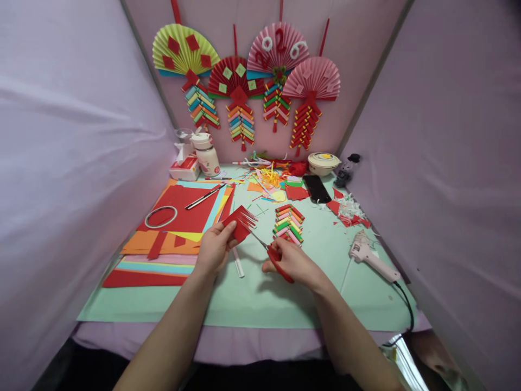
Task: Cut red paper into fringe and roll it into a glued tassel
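My left hand [215, 247] is closed on a folded piece of red paper [240, 222] whose far edge is cut into a fringe of thin strips. My right hand [291, 262] grips red-handled scissors [273, 255], with the blades pointing left and up at the paper's lower edge. Both hands hover over the mint green mat [264, 293]. A white pen [238, 263] lies on the mat just under my left hand. A chevron stack of coloured paper rolls [288, 221] lies right behind my right hand.
Stacked coloured paper sheets [171, 239] with a tape ring [161, 216] and a ruler [204, 196] lie at the left. A glue gun [372, 256] with its cord lies at the right. A phone [317, 188], bowl [323, 162], paper scraps and glue bottle [207, 153] stand at the back. Paper fans [248, 70] hang on the wall.
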`<act>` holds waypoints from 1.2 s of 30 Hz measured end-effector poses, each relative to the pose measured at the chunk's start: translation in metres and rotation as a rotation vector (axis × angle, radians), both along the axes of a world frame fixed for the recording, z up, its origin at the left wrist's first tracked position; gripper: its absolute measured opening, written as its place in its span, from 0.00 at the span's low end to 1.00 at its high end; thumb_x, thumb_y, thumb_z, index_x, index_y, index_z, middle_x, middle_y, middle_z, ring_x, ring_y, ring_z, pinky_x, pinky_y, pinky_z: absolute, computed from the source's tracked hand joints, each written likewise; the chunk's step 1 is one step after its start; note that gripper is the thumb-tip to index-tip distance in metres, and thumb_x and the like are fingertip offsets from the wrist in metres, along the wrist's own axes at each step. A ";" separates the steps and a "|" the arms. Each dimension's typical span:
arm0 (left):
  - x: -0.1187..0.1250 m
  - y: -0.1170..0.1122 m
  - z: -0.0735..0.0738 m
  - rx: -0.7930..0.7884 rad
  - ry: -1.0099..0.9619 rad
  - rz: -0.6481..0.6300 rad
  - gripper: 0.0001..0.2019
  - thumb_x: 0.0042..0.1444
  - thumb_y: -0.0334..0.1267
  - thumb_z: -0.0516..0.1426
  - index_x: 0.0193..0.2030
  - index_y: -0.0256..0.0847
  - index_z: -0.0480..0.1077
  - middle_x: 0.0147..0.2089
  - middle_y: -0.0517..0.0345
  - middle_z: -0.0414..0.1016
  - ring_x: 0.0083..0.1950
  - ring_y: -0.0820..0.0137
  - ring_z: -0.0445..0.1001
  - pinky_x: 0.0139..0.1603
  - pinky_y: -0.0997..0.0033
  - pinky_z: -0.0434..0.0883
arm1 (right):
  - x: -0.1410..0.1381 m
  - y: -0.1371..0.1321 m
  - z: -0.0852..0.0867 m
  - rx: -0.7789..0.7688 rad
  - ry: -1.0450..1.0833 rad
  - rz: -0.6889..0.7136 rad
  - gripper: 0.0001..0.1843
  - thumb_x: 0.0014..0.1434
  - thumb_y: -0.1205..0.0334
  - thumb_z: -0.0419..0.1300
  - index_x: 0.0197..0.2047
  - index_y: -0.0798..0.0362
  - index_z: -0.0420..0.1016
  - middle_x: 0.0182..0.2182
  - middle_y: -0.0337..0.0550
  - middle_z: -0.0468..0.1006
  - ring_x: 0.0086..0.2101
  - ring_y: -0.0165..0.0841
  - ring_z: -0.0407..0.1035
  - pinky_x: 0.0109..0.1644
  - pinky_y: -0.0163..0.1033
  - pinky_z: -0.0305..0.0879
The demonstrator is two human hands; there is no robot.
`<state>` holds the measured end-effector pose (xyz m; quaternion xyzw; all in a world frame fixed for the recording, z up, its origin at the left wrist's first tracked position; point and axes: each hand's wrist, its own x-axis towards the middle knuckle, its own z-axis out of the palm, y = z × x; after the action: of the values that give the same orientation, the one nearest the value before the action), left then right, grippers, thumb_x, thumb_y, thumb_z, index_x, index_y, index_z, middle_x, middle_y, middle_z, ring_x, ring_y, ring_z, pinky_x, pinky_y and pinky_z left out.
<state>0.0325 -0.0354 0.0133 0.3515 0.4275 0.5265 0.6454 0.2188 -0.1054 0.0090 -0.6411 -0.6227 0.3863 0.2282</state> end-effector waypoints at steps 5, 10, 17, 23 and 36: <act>0.000 -0.002 -0.003 0.017 0.053 -0.066 0.16 0.44 0.43 0.67 0.36 0.35 0.74 0.37 0.52 0.80 0.37 0.70 0.77 0.37 0.73 0.75 | 0.002 0.001 -0.002 0.015 -0.009 0.020 0.24 0.45 0.44 0.66 0.30 0.51 0.59 0.27 0.36 0.70 0.28 0.30 0.63 0.28 0.33 0.53; -0.002 -0.002 -0.003 -0.002 0.074 -0.079 0.16 0.44 0.44 0.67 0.35 0.35 0.74 0.37 0.52 0.80 0.37 0.69 0.77 0.38 0.72 0.75 | 0.004 0.003 -0.005 0.038 -0.016 0.028 0.24 0.45 0.43 0.66 0.29 0.51 0.59 0.26 0.36 0.70 0.27 0.29 0.63 0.27 0.32 0.53; -0.001 0.000 -0.007 -0.002 0.072 -0.094 0.16 0.44 0.44 0.67 0.33 0.34 0.74 0.36 0.52 0.80 0.35 0.70 0.77 0.36 0.72 0.75 | 0.007 0.003 -0.009 0.042 -0.004 0.028 0.24 0.46 0.42 0.64 0.28 0.50 0.58 0.25 0.36 0.71 0.26 0.29 0.62 0.26 0.32 0.51; -0.002 0.001 -0.007 0.003 0.071 -0.101 0.16 0.44 0.44 0.67 0.33 0.33 0.74 0.36 0.52 0.80 0.35 0.71 0.77 0.37 0.73 0.75 | 0.008 0.005 -0.014 0.049 -0.011 0.018 0.23 0.47 0.43 0.64 0.28 0.50 0.58 0.24 0.35 0.70 0.25 0.29 0.62 0.25 0.32 0.50; 0.000 -0.004 -0.006 0.019 0.091 -0.161 0.15 0.46 0.44 0.66 0.34 0.34 0.76 0.35 0.52 0.80 0.33 0.71 0.77 0.34 0.75 0.74 | 0.007 0.004 -0.016 0.053 -0.011 0.034 0.20 0.47 0.48 0.65 0.31 0.51 0.61 0.26 0.35 0.70 0.27 0.29 0.62 0.27 0.32 0.52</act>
<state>0.0325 -0.0391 0.0069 0.4141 0.4217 0.4604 0.6623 0.2256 -0.1014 -0.0068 -0.6264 -0.6447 0.3697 0.2352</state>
